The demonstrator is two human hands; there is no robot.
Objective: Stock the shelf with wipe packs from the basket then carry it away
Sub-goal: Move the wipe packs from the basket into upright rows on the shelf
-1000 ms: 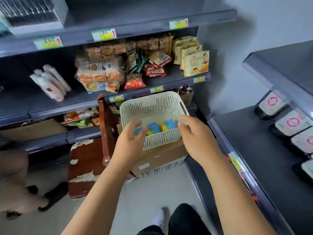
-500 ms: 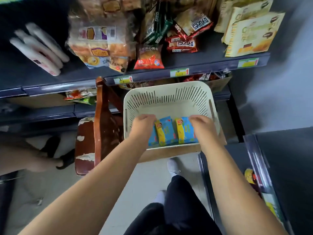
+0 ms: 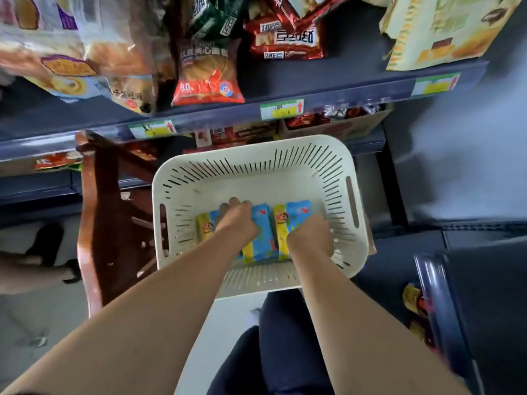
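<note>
Head view, looking down into the aisle.

- Basket (image 3: 256, 181): cream, slotted walls, a handle slot on each side. Sits at frame centre, below the shelf (image 3: 228, 116) edge and just right of a brown wooden chair (image 3: 102, 212).
- Wipe packs: three blue-and-yellow packs lie flat, side by side, on the basket floor in its nearer half. These are the left wipe pack (image 3: 206, 227), the middle wipe pack (image 3: 263, 223) and the right wipe pack (image 3: 296, 213).
- Left hand (image 3: 239, 222): inside the basket, lying over the left wipe pack beside the middle one. Fingers (image 3: 232, 203) curl over the pack's far edge, grasping it.
- Right hand (image 3: 310, 238): inside the basket, on the right wipe pack's near right part. Knuckles face up and the fingers are clenched down on the pack, with the tips hidden.
- Shelf, upper frame: snack bags, among them a red bag (image 3: 208, 78) at the front edge. Price tags (image 3: 281, 108) run along the rail.
- Lower right: rail of a second shelf unit (image 3: 442, 309).
- Bottom centre: the person's dark trouser leg (image 3: 285, 337).
</note>
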